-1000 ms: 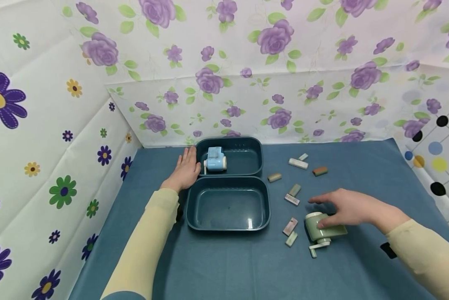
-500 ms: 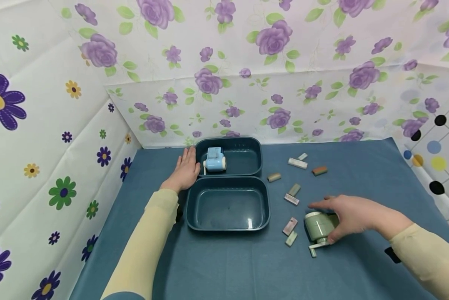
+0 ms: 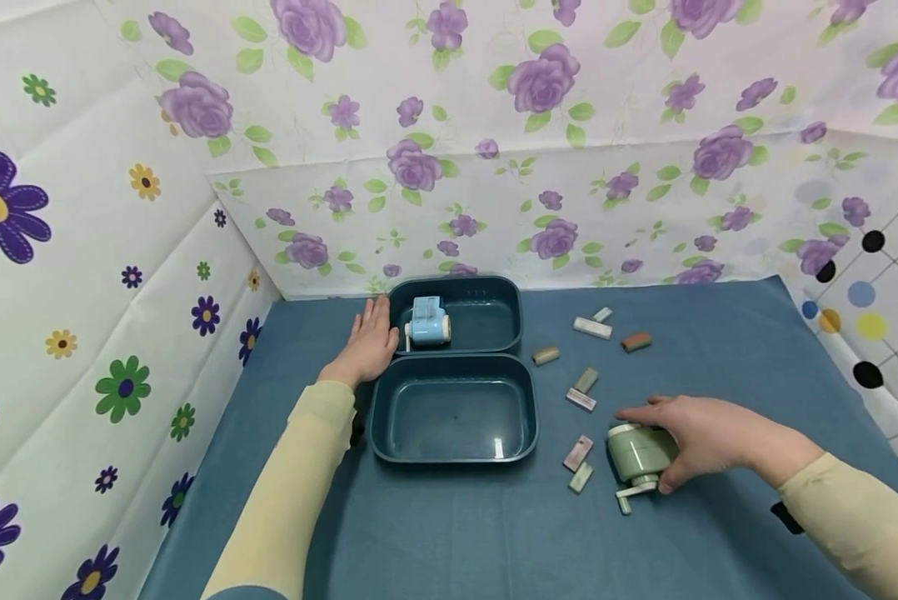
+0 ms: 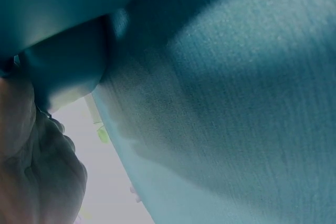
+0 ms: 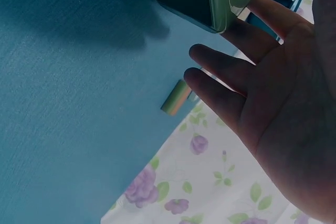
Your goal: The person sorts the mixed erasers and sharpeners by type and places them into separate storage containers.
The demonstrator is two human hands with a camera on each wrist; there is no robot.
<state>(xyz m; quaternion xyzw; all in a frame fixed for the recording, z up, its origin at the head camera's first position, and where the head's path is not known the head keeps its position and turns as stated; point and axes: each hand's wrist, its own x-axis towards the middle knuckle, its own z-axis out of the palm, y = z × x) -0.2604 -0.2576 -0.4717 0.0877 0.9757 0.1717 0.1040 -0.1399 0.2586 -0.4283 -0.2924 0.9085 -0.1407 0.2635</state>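
While rear tray [image 3: 486,321] holds blue sharpener [image 3: 430,328], left hand [image 3: 366,346] lies straight-fingered alongside. Right hand [image 3: 710,433] widely straddles green sharpener [image 3: 639,454]; whether gripping, I cannot tell.

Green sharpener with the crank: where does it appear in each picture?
Head: the green sharpener is right of centre, lower half, partly covered by the right hand.
Left wrist: not in it.
Right wrist: green sharpener at top edge, right of centre.
Shared landmark: the blue cloth, in all three.

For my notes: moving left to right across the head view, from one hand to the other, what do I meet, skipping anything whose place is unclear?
Left hand → blue crank device → tan block → pink block → green crank device → right hand.
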